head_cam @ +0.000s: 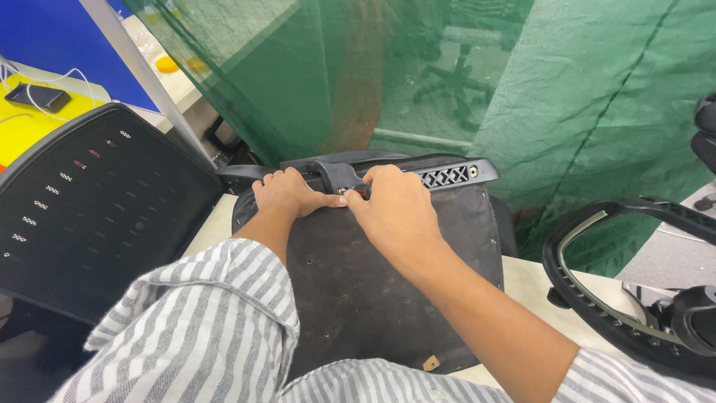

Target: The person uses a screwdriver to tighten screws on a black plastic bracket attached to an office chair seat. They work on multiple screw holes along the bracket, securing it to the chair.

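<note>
Striped sleeves (201,336) frame your view. Both hands, left hand (287,192) and right hand (391,209), pinch a small fastener (344,191) on the seat base (388,291); slipping risks dropping it.

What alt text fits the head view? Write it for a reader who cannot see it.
Two bare hands meet at the far edge of an upturned dark chair seat on a pale table: the left hand and the right hand pinch a small metal part on its black plastic bracket. A mesh chair back lies left, a green net behind.
</note>
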